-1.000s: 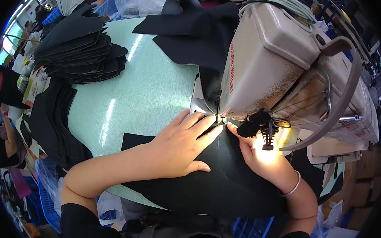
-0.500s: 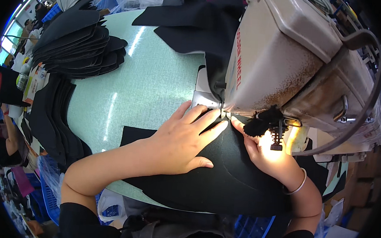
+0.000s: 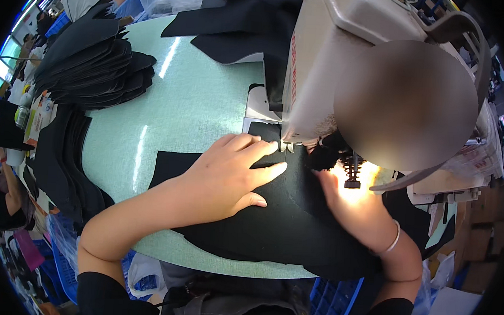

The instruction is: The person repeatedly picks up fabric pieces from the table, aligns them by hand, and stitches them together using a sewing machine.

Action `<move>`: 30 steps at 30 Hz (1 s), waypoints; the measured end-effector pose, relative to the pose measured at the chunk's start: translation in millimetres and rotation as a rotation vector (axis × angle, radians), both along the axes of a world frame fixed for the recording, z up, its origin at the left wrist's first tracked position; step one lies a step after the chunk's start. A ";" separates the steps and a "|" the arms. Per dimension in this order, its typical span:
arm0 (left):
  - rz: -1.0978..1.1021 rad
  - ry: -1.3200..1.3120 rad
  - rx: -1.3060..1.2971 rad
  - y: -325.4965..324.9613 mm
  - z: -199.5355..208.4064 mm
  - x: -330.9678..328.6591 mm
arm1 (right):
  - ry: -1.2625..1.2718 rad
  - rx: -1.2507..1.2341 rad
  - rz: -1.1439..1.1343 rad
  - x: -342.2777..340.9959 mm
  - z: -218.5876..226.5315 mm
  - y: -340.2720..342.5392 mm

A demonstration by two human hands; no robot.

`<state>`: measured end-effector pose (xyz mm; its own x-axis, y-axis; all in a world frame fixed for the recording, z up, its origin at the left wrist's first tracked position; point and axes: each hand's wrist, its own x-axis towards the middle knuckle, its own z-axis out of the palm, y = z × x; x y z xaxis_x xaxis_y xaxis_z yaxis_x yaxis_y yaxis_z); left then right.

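A black sheet of leather-like material (image 3: 247, 232) lies under the presser foot (image 3: 287, 146) of a sewing machine (image 3: 318, 57), with a faint curved line across it. My left hand (image 3: 222, 176) rests flat on the sheet, fingers spread, their tips just left of the presser foot. On the other side, my right hand (image 3: 356, 204) reaches in below the machine head under a bright lamp glow. Its fingertips are mostly hidden behind a black fuzzy piece (image 3: 324, 154) and a spring-loaded tension knob (image 3: 352, 172). A bracelet (image 3: 395, 238) circles the right wrist.
Stacked black cut pieces (image 3: 96, 70) fan out at the far left, with another stack (image 3: 61, 157) nearer. More black pieces (image 3: 237, 24) lie behind the needle area on the pale green table (image 3: 169, 100). Blue crates (image 3: 333, 298) stand below the near edge. A blurred disc covers part of the machine.
The black sheet has moved farther in, and its edge now lies over the metal plate beside the foot. My right fingers have slid behind the fuzzy piece. The whole view has shifted slightly.
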<state>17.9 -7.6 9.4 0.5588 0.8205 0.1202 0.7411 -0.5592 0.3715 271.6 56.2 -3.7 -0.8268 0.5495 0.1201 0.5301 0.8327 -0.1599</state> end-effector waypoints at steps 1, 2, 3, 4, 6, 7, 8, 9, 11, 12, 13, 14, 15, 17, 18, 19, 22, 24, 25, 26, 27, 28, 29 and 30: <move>0.006 0.016 -0.056 0.2 1.3 1.3 | 0.106 0.015 0.086 -18.8 13.1 -5.5; 0.011 0.027 -0.108 -1.1 2.3 2.7 | 0.083 0.066 0.073 -21.5 14.6 -13.7; 0.007 0.025 -0.103 -1.4 2.1 2.8 | 0.061 0.116 0.061 -21.1 15.3 -20.4; 0.005 0.014 -0.059 -0.6 -0.7 2.3 | 0.044 0.028 0.020 -18.8 14.1 -19.6; 0.000 0.002 -0.018 1.7 -4.7 -1.2 | 0.082 0.057 0.033 -17.2 10.3 -15.3; 0.003 0.005 -0.031 4.3 -5.9 -4.6 | 0.122 0.091 0.056 -16.7 8.4 -12.6; 0.006 0.008 -0.043 6.7 -6.2 -7.0 | 0.079 0.071 0.052 -15.5 7.5 -10.5; 0.008 0.007 -0.044 8.8 -5.8 -8.3 | 0.079 0.070 0.054 -13.6 3.5 -7.9; 0.040 -0.023 -0.111 12.2 -4.9 -9.0 | 0.152 0.104 0.103 -9.2 -5.9 -1.5; 0.047 -0.092 -0.115 11.5 -4.8 -8.3 | 0.158 0.134 0.127 -8.9 -6.2 0.7; 0.047 -0.091 -0.114 10.7 -5.1 -7.9 | 0.159 0.134 0.127 -7.7 -5.3 2.9; 0.055 -0.090 -0.081 10.0 -5.4 -7.5 | 0.149 0.159 0.139 -6.0 -3.5 5.5; 0.061 -0.090 -0.049 9.3 -5.8 -6.8 | 0.140 0.182 0.150 -5.8 -1.3 8.2; 0.080 -0.076 -0.040 5.0 -4.8 -1.8 | 0.217 0.175 0.200 -11.5 4.5 12.0; 0.097 -0.063 -0.028 3.7 -4.7 0.2 | 0.233 0.224 0.198 -15.0 5.9 11.6; 0.096 -0.064 -0.029 3.6 -5.4 0.3 | 0.248 0.277 0.196 -17.1 7.0 10.8; 0.086 -0.056 0.033 4.8 -10.0 0.1 | 0.214 0.259 0.199 -10.2 2.8 17.1; 0.088 -0.124 0.016 8.1 -12.5 -2.0 | 0.163 0.289 0.199 -7.7 5.1 19.8; 0.088 -0.124 0.014 9.5 -13.6 -3.5 | 0.164 0.287 0.198 -8.0 5.2 20.3; 0.083 -0.130 0.004 11.1 -14.7 -5.6 | 0.123 0.371 0.189 -8.3 5.1 20.8; 0.078 -0.137 -0.005 11.8 -15.1 -7.7 | 0.082 0.454 0.179 -8.3 4.8 20.9; 0.084 -0.088 -0.049 13.0 -12.4 -9.1 | 0.086 0.256 0.140 -4.1 -6.7 19.7; 0.083 -0.091 -0.044 13.5 -11.9 -7.6 | 0.083 0.261 0.140 1.3 -18.3 20.0; 0.084 -0.055 0.017 13.1 -12.0 -5.0 | 0.117 0.321 0.126 7.0 -28.9 20.4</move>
